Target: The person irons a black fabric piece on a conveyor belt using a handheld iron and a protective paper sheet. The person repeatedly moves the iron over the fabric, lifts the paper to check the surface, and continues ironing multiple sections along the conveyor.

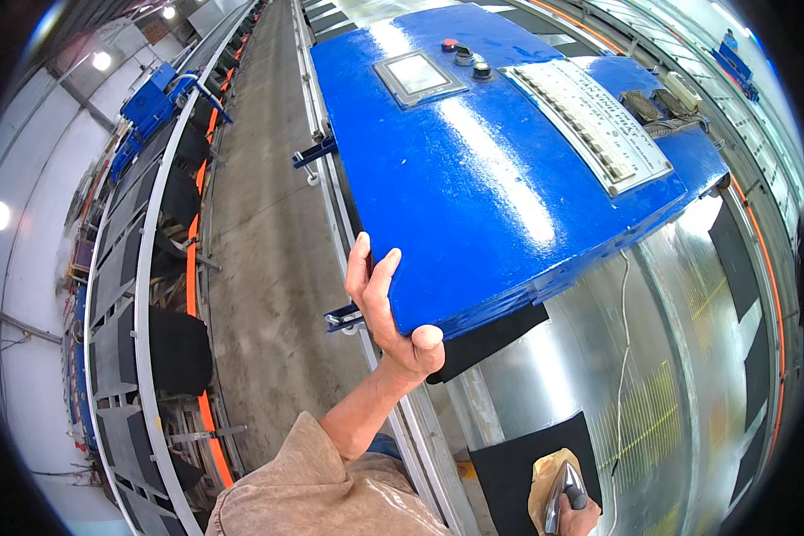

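My left hand (pixel 392 301) grips the near left corner of a large blue metal machine cabinet (pixel 455 214), its thumb at the near edge and its fingers along the left side. At the lower right, my right hand (pixel 579 516) is closed around the handle of a small clothes iron (pixel 564 490). Under the iron lies a piece of tan paper (pixel 543 469), on top of a black fabric panel (pixel 502 462) on the metal table. The cabinet's top bears a screen (pixel 419 72), knobs and a white panel with writing (pixel 593 124).
A metal rail (pixel 412 429) edges the long metal table (pixel 543 368). A thin cable (pixel 623 348) crosses the tabletop. Left of the concrete aisle (pixel 261 234) stands another long table with black panels (pixel 179 348) and a blue machine (pixel 151 100). A distant person (pixel 730 40) is at upper right.
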`<action>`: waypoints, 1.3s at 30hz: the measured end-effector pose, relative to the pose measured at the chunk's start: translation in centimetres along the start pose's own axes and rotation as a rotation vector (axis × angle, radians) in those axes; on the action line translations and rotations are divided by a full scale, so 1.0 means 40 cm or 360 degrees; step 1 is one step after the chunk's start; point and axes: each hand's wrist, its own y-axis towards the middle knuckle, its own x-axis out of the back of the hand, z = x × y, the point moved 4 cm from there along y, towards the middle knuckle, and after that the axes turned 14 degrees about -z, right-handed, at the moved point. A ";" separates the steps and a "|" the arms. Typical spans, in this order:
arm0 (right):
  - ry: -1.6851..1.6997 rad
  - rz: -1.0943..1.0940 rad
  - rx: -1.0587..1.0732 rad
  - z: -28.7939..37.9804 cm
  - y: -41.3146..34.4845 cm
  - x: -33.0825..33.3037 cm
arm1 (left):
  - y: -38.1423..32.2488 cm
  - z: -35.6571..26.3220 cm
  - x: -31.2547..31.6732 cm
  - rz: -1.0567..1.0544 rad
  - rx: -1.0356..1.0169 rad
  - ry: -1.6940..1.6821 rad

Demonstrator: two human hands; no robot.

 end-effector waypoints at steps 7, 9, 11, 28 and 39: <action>0.0200 -0.0230 0.0079 -0.011 -0.007 -0.013 | 0.034 0.040 -0.040 -0.0035 0.0015 -0.0068; 0.0029 -0.0139 -0.0071 -0.092 0.020 -0.058 | 0.058 0.077 -0.043 -0.0072 0.0012 -0.0084; -0.0039 -0.0128 -0.0033 -0.103 0.021 -0.057 | 0.073 0.098 -0.060 -0.0089 -0.0046 -0.0022; -0.0121 -0.0193 -0.0060 -0.067 0.017 -0.045 | 0.156 0.252 -0.109 -0.0100 -0.0101 0.0261; -0.0086 -0.0075 -0.0175 -0.055 0.011 -0.022 | -0.779 -0.307 0.144 0.1969 0.2916 -0.0248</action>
